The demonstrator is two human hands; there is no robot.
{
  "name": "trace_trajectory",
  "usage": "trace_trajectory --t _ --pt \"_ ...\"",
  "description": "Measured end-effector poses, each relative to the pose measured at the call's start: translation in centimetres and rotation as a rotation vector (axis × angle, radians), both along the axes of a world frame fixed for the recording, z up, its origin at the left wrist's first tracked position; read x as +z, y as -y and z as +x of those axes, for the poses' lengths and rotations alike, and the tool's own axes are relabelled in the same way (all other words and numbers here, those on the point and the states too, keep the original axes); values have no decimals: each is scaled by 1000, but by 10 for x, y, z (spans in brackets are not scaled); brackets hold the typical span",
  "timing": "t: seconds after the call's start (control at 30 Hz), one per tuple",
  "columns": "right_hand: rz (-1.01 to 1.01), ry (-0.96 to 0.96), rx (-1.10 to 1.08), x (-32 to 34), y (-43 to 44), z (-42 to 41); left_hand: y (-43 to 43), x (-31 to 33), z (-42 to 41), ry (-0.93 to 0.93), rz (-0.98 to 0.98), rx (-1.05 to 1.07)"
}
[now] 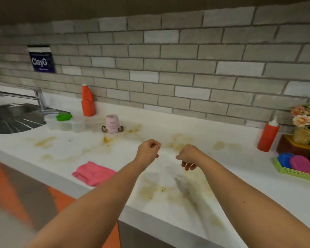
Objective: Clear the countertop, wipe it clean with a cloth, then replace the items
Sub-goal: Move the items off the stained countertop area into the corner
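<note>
**OP:** Log entry. Both arms are out over the middle of the counter. The left grip is balled into a fist on nothing. The right grip has its fingers curled under, also empty as far as I can make out. Neither touches the surface.

**OBS:** Where is the cloth?

**OP:** The pink cloth lies folded near the front edge, just left of my left forearm, untouched. Brown stains spread across the whole middle stretch.

**OBS:** Then what worries you?

**OP:** Order of work. Nothing looks cleared.
- An upturned pink cup sits right beside a stain.
- Clear tubs, one with a green lid, stand by the sink.
- An orange bottle stands against the wall.
- A red squeeze bottle stands far right, near the green basket.

If I take the cloth first, I judge I wipe round them and leave dirt under each.

**OBS:** Anything physical?

**OP:** The tall bottles. A sweeping forearm could tip either one. I cannot tell whether the caps are tight, because the picture is soft there. The cup looks light and would skid. The cloth lies close to the edge and could slide to the floor if I snag it reaching across.

**OBS:** Plan?

**OP:** Items off first, cloth second.
</note>
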State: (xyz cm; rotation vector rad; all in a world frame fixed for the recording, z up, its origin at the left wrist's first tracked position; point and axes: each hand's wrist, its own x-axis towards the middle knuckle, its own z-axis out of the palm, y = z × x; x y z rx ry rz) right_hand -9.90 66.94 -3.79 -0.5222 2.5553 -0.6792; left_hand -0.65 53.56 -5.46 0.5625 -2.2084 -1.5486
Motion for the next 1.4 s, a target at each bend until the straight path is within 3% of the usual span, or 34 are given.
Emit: trace_trajectory --t 0.37,0.87,1.4 --pt "-51 -28 145 -14 147 24 136 -16 48 -2 27 165" --pt "-104 21 230 -31 305 -61 282 -32 -12 36 100 327" --pt "-348 101 -137 -48 425 -131 403 -44 -122 121 233 157"
